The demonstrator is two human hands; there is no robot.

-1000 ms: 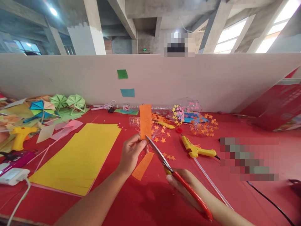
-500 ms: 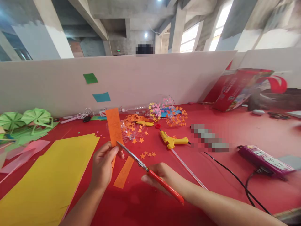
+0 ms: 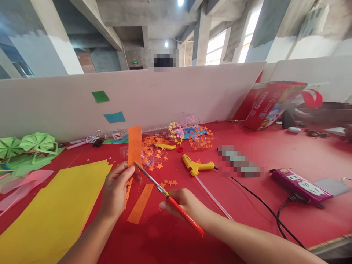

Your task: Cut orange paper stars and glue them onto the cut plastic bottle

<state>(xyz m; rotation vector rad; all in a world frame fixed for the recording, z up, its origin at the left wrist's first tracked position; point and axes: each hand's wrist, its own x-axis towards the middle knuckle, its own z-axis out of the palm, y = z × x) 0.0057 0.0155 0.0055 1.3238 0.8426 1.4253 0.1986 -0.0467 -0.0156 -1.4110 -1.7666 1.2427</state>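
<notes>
Bare hands (image 3: 116, 189) and bare forearms (image 3: 242, 234)

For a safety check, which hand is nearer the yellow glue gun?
Right. The right hand, holding scissors, is in front of the glue gun; the left hand is farther away, to the left.
</notes>
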